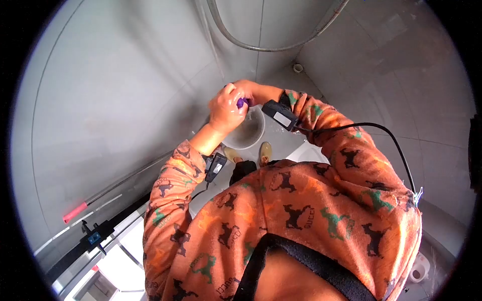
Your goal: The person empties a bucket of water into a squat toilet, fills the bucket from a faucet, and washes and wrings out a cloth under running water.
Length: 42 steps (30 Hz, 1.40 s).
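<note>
Both of my hands are pressed together over a white bucket (260, 131) that stands on the floor and holds cloudy water. My left hand (226, 109) is closed, its fingers wrapped round a wet purple cloth (241, 103). Close against it on the far side, my right hand (246, 89) is closed on the same cloth, partly hidden behind the left one. Only a small bunched part of the cloth shows between the hands. Both hands look wet.
A grey hose (271, 49) loops down ahead. A pink-handled stick (75, 213) leans at the left by a dark rail. My feet (265, 150) are just behind the bucket. A small drain fitting (298, 67) is in the far corner; a paper roll (417, 272) is at lower right.
</note>
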Each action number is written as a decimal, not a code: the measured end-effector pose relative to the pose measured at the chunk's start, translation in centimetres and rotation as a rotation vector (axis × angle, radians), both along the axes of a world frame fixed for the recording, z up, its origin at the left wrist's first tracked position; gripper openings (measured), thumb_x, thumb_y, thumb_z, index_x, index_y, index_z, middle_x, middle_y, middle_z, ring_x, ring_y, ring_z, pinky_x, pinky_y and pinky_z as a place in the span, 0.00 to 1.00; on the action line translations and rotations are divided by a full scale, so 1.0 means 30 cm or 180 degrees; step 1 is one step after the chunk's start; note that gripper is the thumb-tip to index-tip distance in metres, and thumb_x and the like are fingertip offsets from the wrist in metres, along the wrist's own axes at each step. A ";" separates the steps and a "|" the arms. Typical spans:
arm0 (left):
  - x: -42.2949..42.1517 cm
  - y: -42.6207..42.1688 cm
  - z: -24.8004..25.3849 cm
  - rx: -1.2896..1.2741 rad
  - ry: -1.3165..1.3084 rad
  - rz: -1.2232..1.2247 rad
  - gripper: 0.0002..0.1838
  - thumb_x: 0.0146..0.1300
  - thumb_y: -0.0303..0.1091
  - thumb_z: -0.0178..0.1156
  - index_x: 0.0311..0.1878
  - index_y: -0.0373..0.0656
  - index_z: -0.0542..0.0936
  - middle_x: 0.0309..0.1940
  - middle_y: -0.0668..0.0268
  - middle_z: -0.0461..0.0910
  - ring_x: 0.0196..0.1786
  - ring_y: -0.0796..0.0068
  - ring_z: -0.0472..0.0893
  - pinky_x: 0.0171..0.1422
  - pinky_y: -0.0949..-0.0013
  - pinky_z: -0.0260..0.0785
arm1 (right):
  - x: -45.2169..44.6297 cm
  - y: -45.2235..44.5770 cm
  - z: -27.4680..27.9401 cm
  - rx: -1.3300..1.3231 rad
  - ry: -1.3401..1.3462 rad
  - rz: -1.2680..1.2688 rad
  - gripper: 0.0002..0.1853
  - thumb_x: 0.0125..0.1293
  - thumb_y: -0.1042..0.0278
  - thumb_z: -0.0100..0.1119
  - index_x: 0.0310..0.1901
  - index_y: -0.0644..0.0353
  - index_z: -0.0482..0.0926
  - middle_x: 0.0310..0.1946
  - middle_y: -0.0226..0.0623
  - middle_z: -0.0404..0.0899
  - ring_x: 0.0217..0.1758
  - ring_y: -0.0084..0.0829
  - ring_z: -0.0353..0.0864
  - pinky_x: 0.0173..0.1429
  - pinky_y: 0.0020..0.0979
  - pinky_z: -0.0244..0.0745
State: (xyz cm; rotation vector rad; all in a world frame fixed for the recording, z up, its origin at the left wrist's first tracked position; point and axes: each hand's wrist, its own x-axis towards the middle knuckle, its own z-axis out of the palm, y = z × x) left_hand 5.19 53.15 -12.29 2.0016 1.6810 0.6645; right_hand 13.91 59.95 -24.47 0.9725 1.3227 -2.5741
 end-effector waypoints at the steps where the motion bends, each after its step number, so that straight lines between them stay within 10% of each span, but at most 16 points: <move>1: -0.013 -0.006 -0.009 -0.0005 -0.0005 0.0007 0.10 0.38 0.29 0.59 0.27 0.47 0.70 0.28 0.64 0.69 0.33 0.58 0.73 0.30 0.60 0.66 | -0.005 -0.008 -0.001 -0.0274 -0.0280 -0.0202 0.09 0.47 0.66 0.62 0.30 0.59 0.76 0.26 0.33 0.76 0.28 0.26 0.76 0.30 0.31 0.74; 4: -0.056 -0.008 -0.017 -0.0420 -0.0313 0.0169 0.08 0.49 0.35 0.59 0.32 0.47 0.71 0.28 0.67 0.70 0.33 0.63 0.75 0.32 0.63 0.67 | 0.032 -0.011 0.111 -0.0853 0.0255 -0.1392 0.12 0.51 0.65 0.58 0.36 0.61 0.74 0.31 0.36 0.76 0.31 0.27 0.77 0.34 0.33 0.75; 7: -0.137 0.004 -0.030 -0.2267 -0.3847 0.1254 0.20 0.65 0.49 0.39 0.48 0.44 0.69 0.34 0.73 0.72 0.39 0.79 0.73 0.42 0.72 0.66 | 0.044 0.043 0.121 -0.1458 0.0344 -0.1627 0.15 0.56 0.58 0.55 0.39 0.61 0.73 0.35 0.36 0.75 0.34 0.29 0.77 0.41 0.30 0.75; 10: -0.125 -0.023 -0.259 -0.2310 -0.5494 0.2756 0.21 0.66 0.47 0.39 0.52 0.40 0.65 0.44 0.64 0.71 0.49 0.71 0.71 0.56 0.66 0.62 | 0.016 0.052 0.174 -0.1599 0.0275 -0.1882 0.19 0.57 0.52 0.55 0.37 0.62 0.73 0.32 0.36 0.76 0.35 0.30 0.78 0.44 0.30 0.75; 11: -0.165 -0.086 -0.496 -0.1993 -0.5210 0.1531 0.20 0.66 0.45 0.38 0.51 0.38 0.65 0.47 0.61 0.70 0.51 0.67 0.70 0.60 0.65 0.60 | -0.007 0.042 0.180 -0.1612 0.0284 -0.1892 0.19 0.57 0.51 0.55 0.37 0.62 0.73 0.32 0.37 0.77 0.34 0.30 0.78 0.43 0.29 0.75; 18: -0.077 -0.015 -0.093 -0.2942 -0.5321 0.1963 0.19 0.59 0.50 0.53 0.42 0.44 0.72 0.29 0.71 0.74 0.29 0.81 0.76 0.33 0.77 0.70 | -0.022 -0.037 0.114 0.0516 0.0194 -0.1010 0.32 0.60 0.34 0.34 0.46 0.56 0.73 0.43 0.45 0.74 0.42 0.34 0.74 0.47 0.33 0.68; 20: -0.090 -0.034 -0.127 -0.2965 -0.5541 0.1787 0.14 0.60 0.45 0.54 0.40 0.44 0.72 0.27 0.71 0.74 0.29 0.80 0.76 0.33 0.76 0.70 | -0.001 -0.026 0.107 0.2968 -0.0500 -0.0854 0.30 0.60 0.37 0.37 0.49 0.57 0.71 0.50 0.48 0.69 0.51 0.41 0.69 0.53 0.36 0.65; 24: -0.149 -0.102 -0.213 -0.2532 -0.6651 0.1059 0.09 0.60 0.35 0.53 0.40 0.43 0.72 0.28 0.70 0.74 0.31 0.77 0.77 0.35 0.73 0.72 | 0.092 -0.053 0.293 0.2869 0.0297 -0.1897 0.25 0.58 0.50 0.51 0.53 0.56 0.68 0.55 0.44 0.64 0.59 0.46 0.61 0.59 0.37 0.59; 28: -0.115 -0.116 -0.015 -0.2009 -0.5120 0.2140 0.15 0.58 0.42 0.51 0.43 0.41 0.71 0.36 0.63 0.74 0.41 0.68 0.76 0.45 0.65 0.70 | 0.053 -0.107 0.530 0.4812 0.1583 -0.0337 0.25 0.45 0.50 0.63 0.44 0.54 0.74 0.53 0.38 0.65 0.54 0.43 0.66 0.56 0.44 0.59; 32: -0.146 -0.044 -0.060 -0.2691 -0.5914 0.3376 0.16 0.56 0.41 0.50 0.43 0.39 0.72 0.40 0.60 0.75 0.45 0.65 0.75 0.51 0.62 0.68 | 0.060 -0.087 0.405 0.3763 0.1004 -0.1682 0.10 0.52 0.69 0.58 0.38 0.58 0.73 0.38 0.37 0.74 0.44 0.33 0.73 0.52 0.31 0.66; 35: -0.101 0.017 0.075 -0.2049 -0.5828 0.3166 0.13 0.52 0.33 0.56 0.40 0.39 0.73 0.38 0.62 0.76 0.43 0.65 0.76 0.52 0.62 0.67 | 0.053 -0.058 0.368 0.0727 0.0951 -0.3282 0.07 0.61 0.67 0.48 0.37 0.61 0.71 0.34 0.31 0.73 0.38 0.21 0.70 0.43 0.24 0.67; 37: -0.070 0.040 0.110 -0.1651 -0.5714 0.2964 0.12 0.50 0.30 0.58 0.39 0.39 0.74 0.37 0.62 0.77 0.43 0.65 0.76 0.52 0.63 0.67 | 0.026 -0.069 0.356 0.0221 0.0944 -0.3545 0.08 0.61 0.66 0.47 0.38 0.61 0.71 0.33 0.30 0.72 0.36 0.21 0.70 0.42 0.24 0.67; 42: -0.004 0.023 0.150 0.0267 -0.3111 0.1985 0.07 0.43 0.19 0.58 0.29 0.37 0.75 0.35 0.61 0.77 0.38 0.68 0.76 0.47 0.68 0.67 | -0.008 -0.121 0.371 -0.1722 0.0833 -0.3731 0.07 0.62 0.66 0.44 0.33 0.58 0.70 0.28 0.30 0.72 0.31 0.23 0.71 0.37 0.24 0.68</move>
